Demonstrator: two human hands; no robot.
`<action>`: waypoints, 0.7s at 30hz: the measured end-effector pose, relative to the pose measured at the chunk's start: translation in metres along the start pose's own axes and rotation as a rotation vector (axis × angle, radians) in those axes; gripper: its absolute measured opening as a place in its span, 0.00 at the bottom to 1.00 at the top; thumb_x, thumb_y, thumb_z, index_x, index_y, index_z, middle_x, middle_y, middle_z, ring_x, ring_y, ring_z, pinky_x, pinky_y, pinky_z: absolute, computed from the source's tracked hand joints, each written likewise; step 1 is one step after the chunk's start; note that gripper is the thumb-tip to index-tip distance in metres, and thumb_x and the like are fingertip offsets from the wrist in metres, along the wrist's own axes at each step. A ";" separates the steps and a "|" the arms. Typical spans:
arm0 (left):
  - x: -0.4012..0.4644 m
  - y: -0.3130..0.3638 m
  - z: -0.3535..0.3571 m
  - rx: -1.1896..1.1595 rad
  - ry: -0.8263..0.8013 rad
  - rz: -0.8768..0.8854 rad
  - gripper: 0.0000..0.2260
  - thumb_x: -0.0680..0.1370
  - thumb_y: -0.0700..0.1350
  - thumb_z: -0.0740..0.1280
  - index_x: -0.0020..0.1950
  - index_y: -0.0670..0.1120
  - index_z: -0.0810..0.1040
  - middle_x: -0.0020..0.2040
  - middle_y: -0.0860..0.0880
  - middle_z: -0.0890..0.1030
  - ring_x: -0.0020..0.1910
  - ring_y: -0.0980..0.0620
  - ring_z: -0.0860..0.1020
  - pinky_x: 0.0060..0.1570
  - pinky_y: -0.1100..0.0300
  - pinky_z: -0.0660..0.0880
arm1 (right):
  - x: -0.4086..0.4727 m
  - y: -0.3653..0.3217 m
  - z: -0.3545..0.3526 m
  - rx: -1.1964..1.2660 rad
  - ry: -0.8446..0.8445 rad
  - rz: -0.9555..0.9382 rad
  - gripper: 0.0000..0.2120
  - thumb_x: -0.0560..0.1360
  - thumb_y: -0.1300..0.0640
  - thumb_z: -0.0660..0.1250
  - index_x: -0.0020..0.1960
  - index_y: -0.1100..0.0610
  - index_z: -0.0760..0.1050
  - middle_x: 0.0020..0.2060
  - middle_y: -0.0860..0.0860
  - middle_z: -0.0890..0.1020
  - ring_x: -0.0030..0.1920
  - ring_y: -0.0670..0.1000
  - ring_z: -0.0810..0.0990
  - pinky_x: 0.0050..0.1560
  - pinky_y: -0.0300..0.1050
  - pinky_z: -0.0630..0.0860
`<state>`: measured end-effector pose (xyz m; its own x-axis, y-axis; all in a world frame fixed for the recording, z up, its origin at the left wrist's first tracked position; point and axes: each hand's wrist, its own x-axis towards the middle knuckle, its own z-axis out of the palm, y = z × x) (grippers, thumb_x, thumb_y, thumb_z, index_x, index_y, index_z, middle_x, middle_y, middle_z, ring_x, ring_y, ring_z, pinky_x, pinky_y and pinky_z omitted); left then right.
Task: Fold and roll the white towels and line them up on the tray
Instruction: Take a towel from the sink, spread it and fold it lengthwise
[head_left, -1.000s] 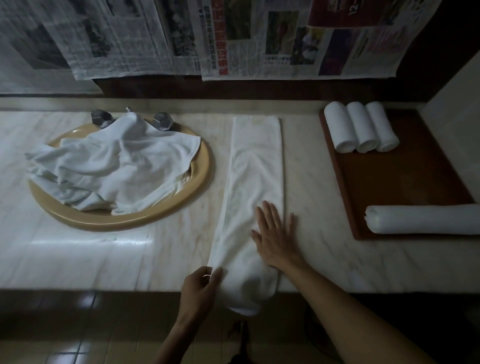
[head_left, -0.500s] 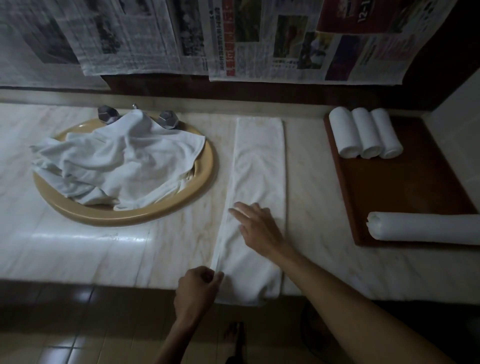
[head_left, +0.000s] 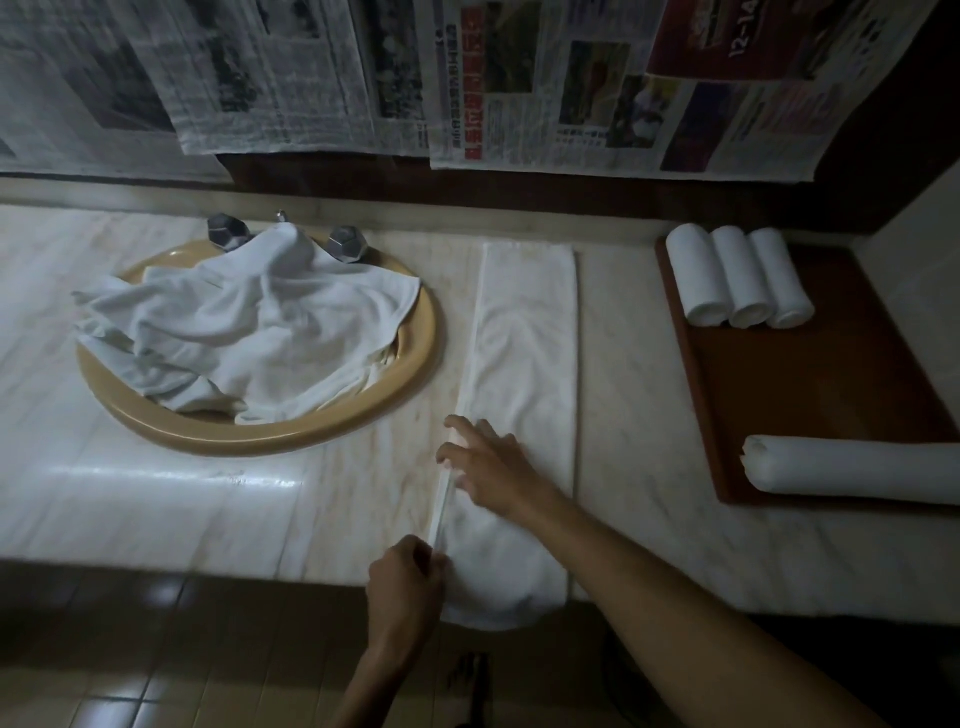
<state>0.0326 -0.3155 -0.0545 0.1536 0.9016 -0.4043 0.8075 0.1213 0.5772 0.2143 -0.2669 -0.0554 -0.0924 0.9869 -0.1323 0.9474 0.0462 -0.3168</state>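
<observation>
A white towel folded into a long strip (head_left: 524, 364) lies on the marble counter, its near end hanging over the front edge. My left hand (head_left: 408, 584) pinches the strip's near left edge. My right hand (head_left: 491, 470) lies flat on the strip with fingers spread, reaching its left edge. On the brown tray (head_left: 810, 405) at the right, three rolled towels (head_left: 740, 283) stand side by side at the far end. A longer rolled towel (head_left: 852, 470) lies across its near end.
A heap of loose white towels (head_left: 244, 327) fills the tan sink basin (head_left: 270, 434) at the left, partly covering the chrome taps (head_left: 345, 244). Newspaper sheets (head_left: 467, 78) cover the wall behind. A tiled floor (head_left: 156, 649) lies below the counter edge.
My right hand has slid from the strip's right side to its left edge. My left hand has kept its pinch on the near left edge, and the hanging end looks shorter.
</observation>
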 end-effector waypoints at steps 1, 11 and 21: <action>-0.002 0.002 -0.002 0.088 0.025 0.025 0.05 0.79 0.47 0.69 0.44 0.51 0.76 0.39 0.57 0.77 0.37 0.61 0.75 0.33 0.69 0.70 | -0.012 0.000 0.012 0.029 0.131 0.084 0.16 0.76 0.60 0.66 0.63 0.52 0.75 0.73 0.52 0.67 0.66 0.56 0.70 0.55 0.57 0.73; 0.038 0.051 0.073 0.072 -0.115 0.716 0.31 0.83 0.60 0.41 0.79 0.44 0.60 0.79 0.48 0.56 0.79 0.54 0.54 0.77 0.48 0.54 | -0.087 0.058 0.063 -0.131 0.216 0.505 0.30 0.80 0.46 0.51 0.77 0.60 0.64 0.78 0.56 0.61 0.78 0.55 0.59 0.70 0.74 0.54; 0.099 0.093 0.084 -0.007 0.018 0.785 0.27 0.85 0.55 0.44 0.79 0.40 0.59 0.79 0.43 0.56 0.80 0.50 0.52 0.77 0.53 0.50 | -0.054 0.108 0.031 -0.085 0.230 0.500 0.28 0.81 0.46 0.52 0.78 0.55 0.63 0.79 0.51 0.59 0.78 0.55 0.60 0.69 0.78 0.53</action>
<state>0.1706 -0.2495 -0.1005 0.6687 0.7310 0.1355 0.4626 -0.5518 0.6939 0.3120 -0.3198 -0.1112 0.4351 0.8997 -0.0354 0.8809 -0.4335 -0.1902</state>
